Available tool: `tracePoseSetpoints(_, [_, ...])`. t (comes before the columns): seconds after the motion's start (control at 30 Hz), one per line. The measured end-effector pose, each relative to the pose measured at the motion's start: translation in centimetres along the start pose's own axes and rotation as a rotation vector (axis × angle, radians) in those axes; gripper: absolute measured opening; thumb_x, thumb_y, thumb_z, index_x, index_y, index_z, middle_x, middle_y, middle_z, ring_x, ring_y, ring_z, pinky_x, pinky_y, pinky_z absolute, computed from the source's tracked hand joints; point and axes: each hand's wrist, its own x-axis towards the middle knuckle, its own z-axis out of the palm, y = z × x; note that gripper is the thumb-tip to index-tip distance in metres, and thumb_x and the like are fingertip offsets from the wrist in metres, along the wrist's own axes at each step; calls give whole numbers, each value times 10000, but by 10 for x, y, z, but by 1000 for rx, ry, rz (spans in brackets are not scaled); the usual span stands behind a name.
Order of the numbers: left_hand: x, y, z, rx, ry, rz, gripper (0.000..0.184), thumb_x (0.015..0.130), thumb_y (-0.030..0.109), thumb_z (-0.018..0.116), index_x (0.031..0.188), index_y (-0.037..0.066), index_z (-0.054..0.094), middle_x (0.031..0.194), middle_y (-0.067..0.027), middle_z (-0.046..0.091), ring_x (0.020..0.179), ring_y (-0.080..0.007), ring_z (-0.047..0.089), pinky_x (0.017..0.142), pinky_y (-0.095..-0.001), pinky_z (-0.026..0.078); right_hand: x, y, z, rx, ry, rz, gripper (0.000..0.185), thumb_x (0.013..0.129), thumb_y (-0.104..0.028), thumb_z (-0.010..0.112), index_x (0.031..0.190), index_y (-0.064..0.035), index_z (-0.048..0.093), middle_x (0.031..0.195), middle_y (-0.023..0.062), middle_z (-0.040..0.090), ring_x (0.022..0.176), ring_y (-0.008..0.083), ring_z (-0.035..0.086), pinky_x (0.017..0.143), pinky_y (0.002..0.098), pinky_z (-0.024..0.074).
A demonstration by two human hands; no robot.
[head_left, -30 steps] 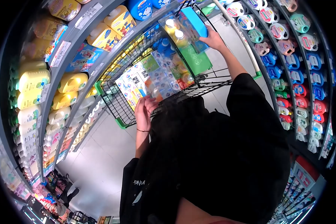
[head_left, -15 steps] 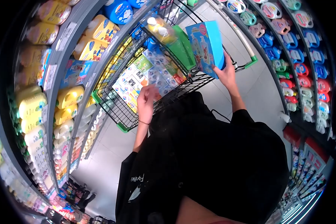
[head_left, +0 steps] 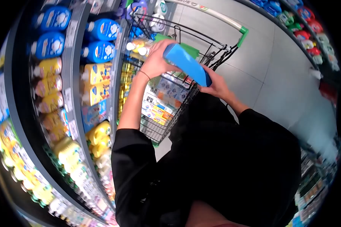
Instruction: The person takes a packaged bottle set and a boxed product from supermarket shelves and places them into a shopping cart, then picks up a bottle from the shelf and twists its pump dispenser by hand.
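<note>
A blue cardboard box (head_left: 187, 65) is held tilted above the shopping cart, one narrow plain side facing up. At its upper left end, my left hand (head_left: 159, 58) grips it, with a thin dark band round the wrist. My right hand (head_left: 215, 84) clasps the lower right end, thumb along the near edge. Under the hands, the black wire shopping cart (head_left: 155, 131) holds printed packs (head_left: 159, 109), white-capped bottles (head_left: 143, 51) and a green item (head_left: 191, 51). The box's printed face is turned out of sight.
Shelves on the left carry blue bottles (head_left: 104, 29), yellow pouches (head_left: 96, 73) and yellow bottles (head_left: 100, 132). The cart's handle (head_left: 216, 17) has a green end. More bottles (head_left: 305, 36) line the right shelf, beyond the tiled floor (head_left: 254, 68).
My left hand has risen from over the cart and taken hold of the box. The box has turned and come down slightly to the left. The view has shifted towards the left shelves.
</note>
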Motion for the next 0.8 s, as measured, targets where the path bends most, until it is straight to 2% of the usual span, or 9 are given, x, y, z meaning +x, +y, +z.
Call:
tracePoseSetpoints(0.07, [7,-2,8,31,-25,33,806,443,298,929,1139,101,574,1149,-111,560,1115,-333,503,994,-441,368,0,6,-5,-3,-10,1,811,718,-178,756,1423,-87,366,1315,182,535,1165,359,564,956,404,473])
tracePoseSetpoints(0.17, [6,-3,17,69,35,103,836,427,303,931,1144,79,565,1139,-123,544,1107,-338,497,981,-438,381,3,10,-9,5,4,-39,769,718,-178,748,1394,-88,394,1301,181,538,1157,362,561,957,410,472])
tracePoseSetpoints(0.3, [-5,20,21,77,-6,-7,683,504,275,913,1095,105,615,1112,-136,500,1078,-374,482,950,-437,402,20,19,-10,-56,31,-78,702,722,-195,737,1342,-77,431,1201,195,568,1082,382,579,916,423,487])
tracePoseSetpoints(0.33, [-5,26,20,140,3,25,598,546,219,882,1082,123,634,1092,-133,489,1062,-375,479,935,-438,405,25,20,-10,-78,34,-101,698,722,-199,737,1339,-76,434,1189,198,569,1070,385,583,904,426,492])
tracePoseSetpoints(0.4, [-7,23,23,263,13,116,598,539,169,869,1086,121,631,1084,-132,500,1050,-363,492,919,-440,410,33,17,-6,-98,27,-119,674,731,-209,731,1325,-75,442,1165,210,570,1047,394,590,879,432,499])
tracePoseSetpoints(0.5, [-12,21,30,333,-28,191,591,545,107,823,1103,123,628,1068,-138,491,1033,-355,490,901,-445,408,40,22,2,-17,-93,8,681,732,-242,734,1317,-52,442,1189,226,562,1047,397,590,891,434,494])
tracePoseSetpoints(0.6, [-25,16,47,344,-98,203,626,546,58,801,1140,141,619,1054,-152,476,1040,-368,478,915,-455,402,43,29,15,-121,-241,104,776,730,-337,761,1340,-6,413,1237,256,538,1105,398,566,934,423,477])
tracePoseSetpoints(0.73, [-40,15,56,312,-148,147,682,564,60,808,1201,187,601,1058,-143,475,1040,-367,475,926,-449,407,37,46,17,-123,-225,-35,1007,695,-524,788,1387,56,341,1303,298,486,1195,413,508,986,405,445])
tracePoseSetpoints(0.8, [-42,12,65,297,-165,172,693,562,74,818,1208,194,595,1064,-137,476,1046,-366,474,930,-451,408,38,55,17,-170,-246,-81,1017,687,-537,789,1382,57,345,1302,303,483,1184,419,515,982,410,446])
